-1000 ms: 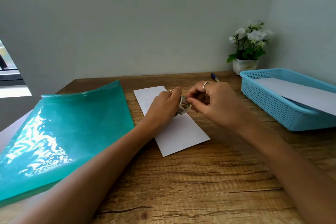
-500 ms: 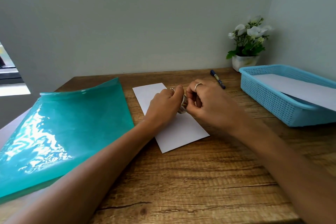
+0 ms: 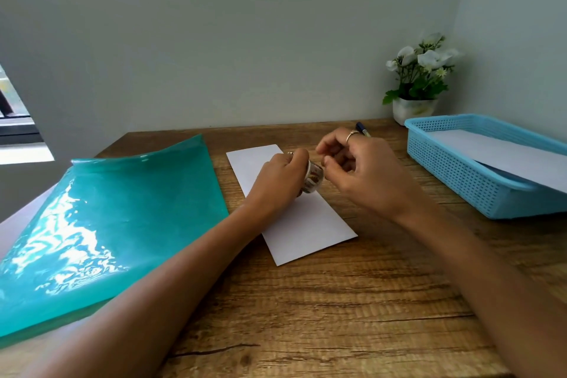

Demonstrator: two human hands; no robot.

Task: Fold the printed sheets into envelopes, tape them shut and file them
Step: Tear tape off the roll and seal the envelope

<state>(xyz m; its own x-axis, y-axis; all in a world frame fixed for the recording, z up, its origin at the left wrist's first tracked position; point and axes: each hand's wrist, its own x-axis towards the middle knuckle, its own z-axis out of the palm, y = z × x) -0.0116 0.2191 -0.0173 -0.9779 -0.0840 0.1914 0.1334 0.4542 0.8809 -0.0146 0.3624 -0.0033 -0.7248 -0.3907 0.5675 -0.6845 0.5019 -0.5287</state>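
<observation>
Listing items at the taping stage, folding apparently done.

Folded sheet (image 3: 306,224): white, long, flat on the wooden desk (image 3: 337,301) at centre, one short end near, the other far. Lies under both hands so tape can drop straight onto it; no tape visible on it yet.

Tape roll (image 3: 314,178): small, patterned. Left hand (image 3: 280,179) grips it with curled fingers just above the sheet, steadying it for the other hand.

Right hand (image 3: 362,172): fingers curled, thumb and fingertips gathered at the roll's right face, probably picking for the tape's loose end; whether it has caught anything cannot be told.

Blue basket (image 3: 460,175): right, holding a white sheet, within reach.

Teal folder (image 3: 116,218): left, likely the filing place.

Pen (image 3: 362,128) and potted flowers (image 3: 417,77): far right, out of the way.
</observation>
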